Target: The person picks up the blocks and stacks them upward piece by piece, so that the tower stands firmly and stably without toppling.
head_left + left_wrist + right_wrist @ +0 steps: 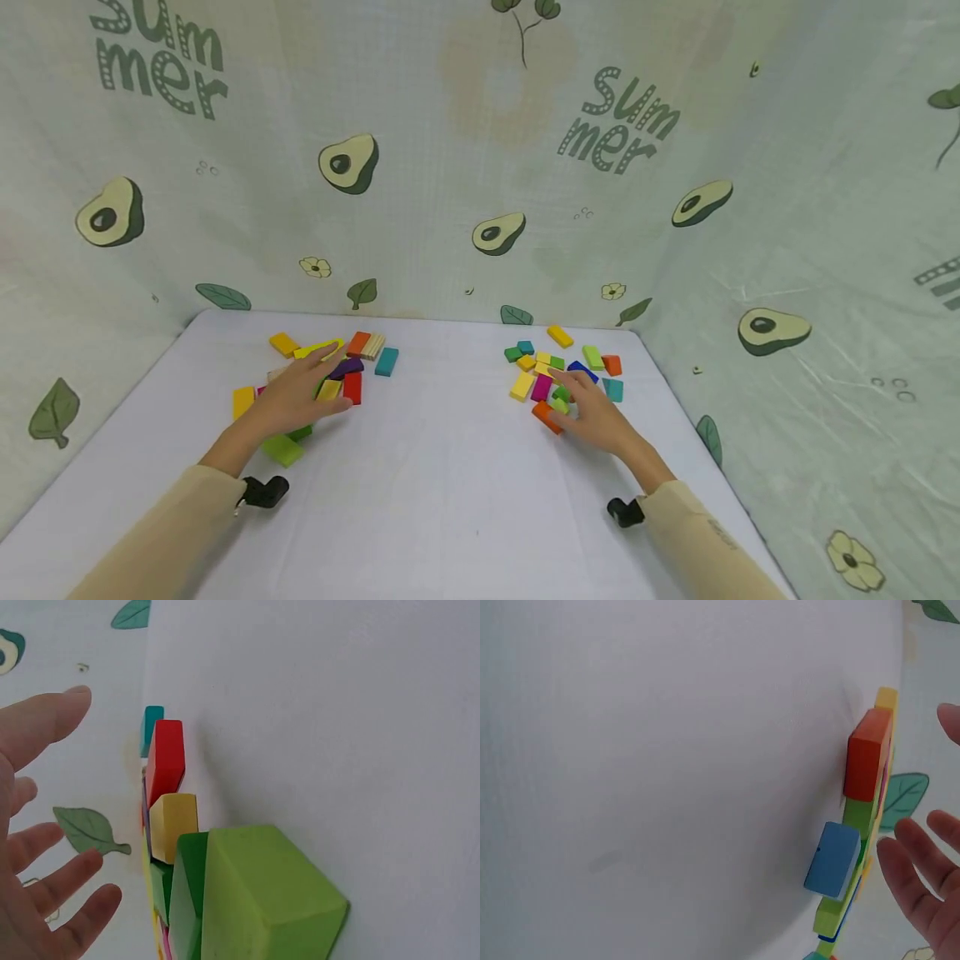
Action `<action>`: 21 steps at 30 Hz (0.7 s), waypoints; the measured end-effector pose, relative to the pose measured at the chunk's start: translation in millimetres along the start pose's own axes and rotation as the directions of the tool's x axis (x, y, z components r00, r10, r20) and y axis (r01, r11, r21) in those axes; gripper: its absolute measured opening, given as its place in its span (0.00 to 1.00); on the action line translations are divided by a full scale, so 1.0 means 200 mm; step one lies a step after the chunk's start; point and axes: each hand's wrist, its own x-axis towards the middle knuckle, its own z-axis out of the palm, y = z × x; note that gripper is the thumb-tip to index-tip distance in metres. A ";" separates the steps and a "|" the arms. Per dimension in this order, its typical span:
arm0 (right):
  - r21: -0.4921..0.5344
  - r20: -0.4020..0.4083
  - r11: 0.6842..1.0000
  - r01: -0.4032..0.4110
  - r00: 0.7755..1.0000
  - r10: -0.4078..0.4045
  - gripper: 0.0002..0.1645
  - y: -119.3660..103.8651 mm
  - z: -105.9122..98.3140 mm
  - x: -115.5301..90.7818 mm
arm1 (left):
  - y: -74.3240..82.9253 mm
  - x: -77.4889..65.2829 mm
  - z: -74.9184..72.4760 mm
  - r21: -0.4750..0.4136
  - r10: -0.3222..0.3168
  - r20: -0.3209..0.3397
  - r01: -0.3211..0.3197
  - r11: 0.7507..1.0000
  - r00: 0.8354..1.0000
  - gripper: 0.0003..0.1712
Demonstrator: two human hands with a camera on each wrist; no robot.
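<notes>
Over the left pile of coloured wooden blocks, my left hand (296, 400) hovers with fingers spread and nothing held. Its thumb is close by a red block (352, 389); a purple block (348, 367) lies just past it, and the palm hides part of the pile. The left wrist view shows a large light green block (262, 892) below the spread fingers (71, 885). My right hand (596, 417) reaches over the right pile, fingers loosely bent and apart. Its thumb overlaps an orange-red block (546, 419), and a magenta block (542, 387) lies beside the fingertips.
Both piles lie on a white-covered table (450, 483). A teal block (386, 362) sits at the left pile's right side, a yellow block (559, 336) behind the right pile. Printed cloth (420, 167) hangs behind and at the sides. Black wrist cameras (266, 492) stick out from the sleeves.
</notes>
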 end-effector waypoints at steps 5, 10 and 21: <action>0.012 0.023 1.000 0.004 1.000 -0.004 0.43 -0.02 0.03 0.00 | -0.01 0.03 0.06 -0.084 -0.028 0.031 0.030 0.996 0.999 0.55; -0.011 0.038 1.000 0.009 0.999 -0.009 0.41 -0.03 0.06 0.01 | -0.01 0.07 0.11 -0.105 -0.006 0.026 0.008 0.994 1.000 0.55; -0.046 0.082 0.999 0.018 0.997 -0.015 0.34 -0.05 0.09 0.02 | 0.02 0.11 0.12 -0.049 -0.019 0.067 0.023 0.999 0.998 0.48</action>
